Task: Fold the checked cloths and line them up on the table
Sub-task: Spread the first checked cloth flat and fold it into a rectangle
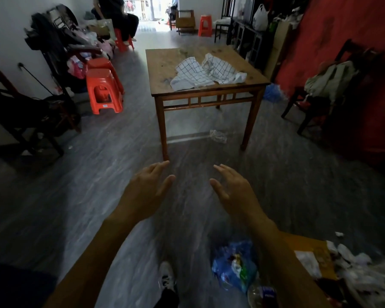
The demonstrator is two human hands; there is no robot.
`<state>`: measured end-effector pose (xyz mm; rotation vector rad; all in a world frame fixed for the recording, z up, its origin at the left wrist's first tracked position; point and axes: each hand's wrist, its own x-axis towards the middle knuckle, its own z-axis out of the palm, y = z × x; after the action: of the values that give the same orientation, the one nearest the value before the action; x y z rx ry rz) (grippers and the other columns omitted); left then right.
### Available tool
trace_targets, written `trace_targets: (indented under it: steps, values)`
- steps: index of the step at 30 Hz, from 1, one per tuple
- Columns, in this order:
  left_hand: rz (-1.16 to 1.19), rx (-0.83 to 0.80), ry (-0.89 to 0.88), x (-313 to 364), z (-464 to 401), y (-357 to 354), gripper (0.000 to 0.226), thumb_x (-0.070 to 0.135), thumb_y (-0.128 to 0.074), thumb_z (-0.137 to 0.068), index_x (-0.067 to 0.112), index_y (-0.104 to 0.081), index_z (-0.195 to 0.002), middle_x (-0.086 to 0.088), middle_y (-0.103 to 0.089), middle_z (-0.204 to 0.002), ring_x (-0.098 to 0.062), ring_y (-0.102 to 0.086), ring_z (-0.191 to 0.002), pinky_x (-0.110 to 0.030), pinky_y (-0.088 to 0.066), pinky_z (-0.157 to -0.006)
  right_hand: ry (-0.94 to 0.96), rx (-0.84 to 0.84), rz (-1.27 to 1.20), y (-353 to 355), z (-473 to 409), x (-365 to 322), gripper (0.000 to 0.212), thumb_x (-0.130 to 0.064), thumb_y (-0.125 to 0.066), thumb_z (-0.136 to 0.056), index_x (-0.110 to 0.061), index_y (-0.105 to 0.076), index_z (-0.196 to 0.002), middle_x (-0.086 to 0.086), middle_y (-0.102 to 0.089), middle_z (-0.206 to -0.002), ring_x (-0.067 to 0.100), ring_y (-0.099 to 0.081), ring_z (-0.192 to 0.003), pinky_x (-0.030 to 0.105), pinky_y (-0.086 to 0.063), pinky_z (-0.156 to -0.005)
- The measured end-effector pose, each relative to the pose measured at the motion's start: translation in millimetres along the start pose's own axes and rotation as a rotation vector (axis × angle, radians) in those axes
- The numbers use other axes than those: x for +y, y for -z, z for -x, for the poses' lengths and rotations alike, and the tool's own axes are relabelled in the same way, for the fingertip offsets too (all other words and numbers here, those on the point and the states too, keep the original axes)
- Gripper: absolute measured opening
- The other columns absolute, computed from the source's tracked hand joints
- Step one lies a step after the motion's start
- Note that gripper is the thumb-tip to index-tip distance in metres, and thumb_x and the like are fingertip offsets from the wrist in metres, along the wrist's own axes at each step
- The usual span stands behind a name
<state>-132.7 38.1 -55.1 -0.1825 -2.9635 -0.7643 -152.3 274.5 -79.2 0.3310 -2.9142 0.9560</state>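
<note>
At the far left a dark wooden chair point(20, 112) stands against the white wall, and just beyond it two orange plastic stools point(103, 90) sit nested close together beside a heap of clothes and bags. Further back a person in dark clothing point(116, 16) sits on another orange stool near the bright doorway. In the lower middle the left hand point(146, 187) is stretched forward over the grey floor point(76, 185), palm down, fingers straight and slightly spread, holding nothing. Beside it, apart by a clear gap, the right hand point(231, 185) reaches out the same way, fingers relaxed and extended, also empty. Both hands are well short of the wooden worktop point(162, 70), which stands ahead in the middle of the room. On its near right part lie the checked cloths point(207, 72), white with a dark grid, crumpled and unfolded in a loose pile (how many there are cannot be told, since they overlap). A clear plastic wrapper point(218, 136) lies on the floor under the worktop. To the right, a blue plastic bag point(233, 265) rests near the person's white shoe point(167, 275), with scattered white scraps beyond, and a chair draped with a pale bag point(329, 81) stands against the red wall point(342, 30).
</note>
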Motion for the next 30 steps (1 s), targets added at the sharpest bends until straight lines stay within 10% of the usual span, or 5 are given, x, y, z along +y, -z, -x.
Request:
trace_targets:
  steps: [30]
  values:
    - [0.109, -0.119, -0.065, -70.6, -449.0, -23.3, 0.064, 0.059, -0.027, -0.088, 0.024, -0.036, -0.142, -0.004, -0.047, -0.138, -0.019, -0.049, -0.119, -0.042, -0.046, -0.099, -0.034, 0.040, -0.052, -34.7, -428.4, 79.5, 0.050, -0.042, -0.049, -0.096, -0.024, -0.041, -0.142, 0.000, -0.042, -0.148, 0.015, -0.037, -0.136, 0.033, -0.030, -0.112]
